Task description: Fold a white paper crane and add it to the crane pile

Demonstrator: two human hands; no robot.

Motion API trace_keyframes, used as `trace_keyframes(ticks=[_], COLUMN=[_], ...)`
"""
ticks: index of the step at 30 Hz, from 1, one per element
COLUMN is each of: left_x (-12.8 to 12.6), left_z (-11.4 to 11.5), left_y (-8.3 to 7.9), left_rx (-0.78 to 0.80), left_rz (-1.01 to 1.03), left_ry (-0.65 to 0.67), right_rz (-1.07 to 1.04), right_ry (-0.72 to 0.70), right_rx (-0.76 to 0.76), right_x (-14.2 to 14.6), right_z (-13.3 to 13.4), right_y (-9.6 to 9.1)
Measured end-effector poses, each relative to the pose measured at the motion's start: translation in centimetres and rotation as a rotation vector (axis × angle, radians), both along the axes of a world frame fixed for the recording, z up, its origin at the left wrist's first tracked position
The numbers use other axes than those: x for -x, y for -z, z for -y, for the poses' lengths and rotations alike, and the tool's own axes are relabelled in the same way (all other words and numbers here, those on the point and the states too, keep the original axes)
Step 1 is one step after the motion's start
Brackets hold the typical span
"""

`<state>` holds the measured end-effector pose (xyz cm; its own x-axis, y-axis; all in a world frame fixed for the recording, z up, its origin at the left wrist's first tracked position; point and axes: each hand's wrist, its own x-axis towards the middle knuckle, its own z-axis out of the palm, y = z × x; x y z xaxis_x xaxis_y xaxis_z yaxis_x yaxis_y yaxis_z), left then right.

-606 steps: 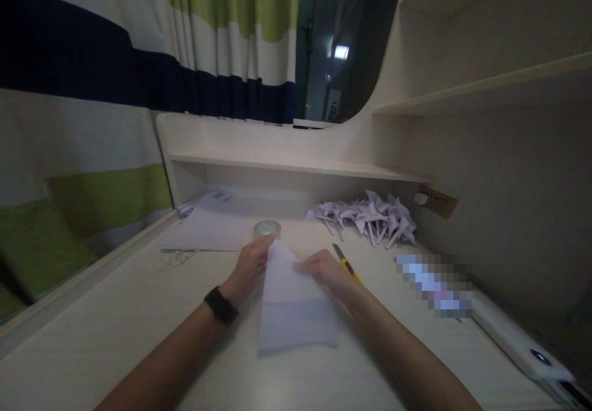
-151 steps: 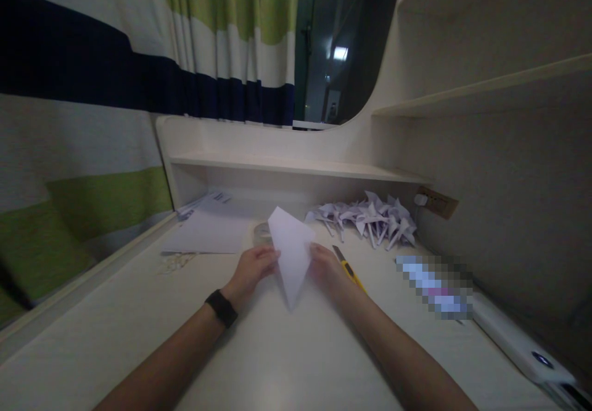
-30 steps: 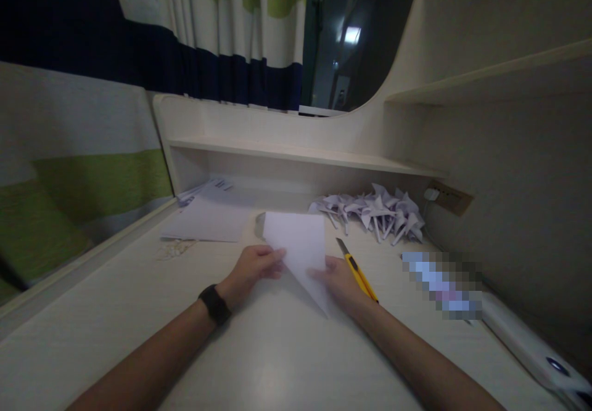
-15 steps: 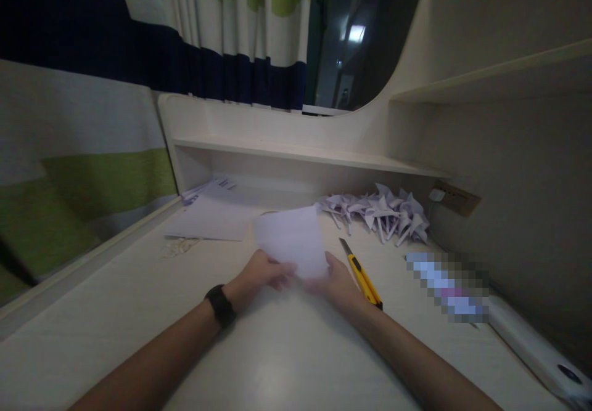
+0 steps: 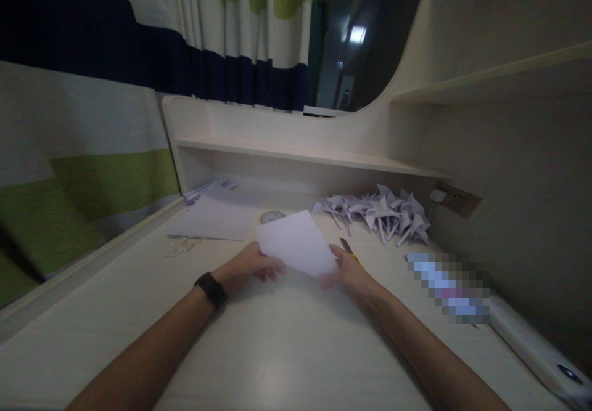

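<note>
A white sheet of paper [image 5: 296, 241] is held above the desk between my two hands, tilted with one corner pointing away from me. My left hand [image 5: 252, 263] pinches its near left corner, thumb on top; a dark watch is on that wrist. At the right corner, my right hand [image 5: 346, 269] grips the paper, its fingertips slightly blurred. Partly hidden behind my right hand lies a yellow utility knife, its blade [image 5: 346, 246] extended on the desk. Just beyond the paper sits a round, flat object [image 5: 272, 217], probably a roll of tape.
A pile of white paper pinwheels [image 5: 382, 211] lies at the back right. At the back left are stacked paper sheets [image 5: 213, 214] and small pale bits [image 5: 182, 246]. A pixelated object [image 5: 444, 288] and a long white case [image 5: 531, 343] run along the right wall. A shelf [image 5: 296, 152] spans the back.
The paper has turned clockwise, and my hands have moved apart. My right hand now covers most of the utility knife. The round object behind the paper has come into view.
</note>
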<state>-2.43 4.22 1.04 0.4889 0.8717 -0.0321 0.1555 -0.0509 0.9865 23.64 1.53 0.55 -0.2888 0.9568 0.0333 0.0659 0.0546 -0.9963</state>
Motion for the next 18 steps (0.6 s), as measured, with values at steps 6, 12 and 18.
trace_keyframes(ticks=[6, 12, 18], left_x=[1.2, 2.5, 2.7], left_z=[-0.6, -1.6, -1.9], left_y=[-0.6, -0.5, -0.3], left_rx=[-0.056, -0.069, -0.027], left_rz=[-0.074, -0.072, -0.017], left_ry=[0.010, -0.052, -0.101], right_rz=[-0.009, -0.003, -0.018], right_ry=[-0.020, -0.025, -0.012], right_rx=[0.000, -0.011, -0.025], right_x=[-0.7, -1.6, -1.3], right_z=[0.2, -0.1, -0.3], right_y=[-1.1, -1.1, -0.4])
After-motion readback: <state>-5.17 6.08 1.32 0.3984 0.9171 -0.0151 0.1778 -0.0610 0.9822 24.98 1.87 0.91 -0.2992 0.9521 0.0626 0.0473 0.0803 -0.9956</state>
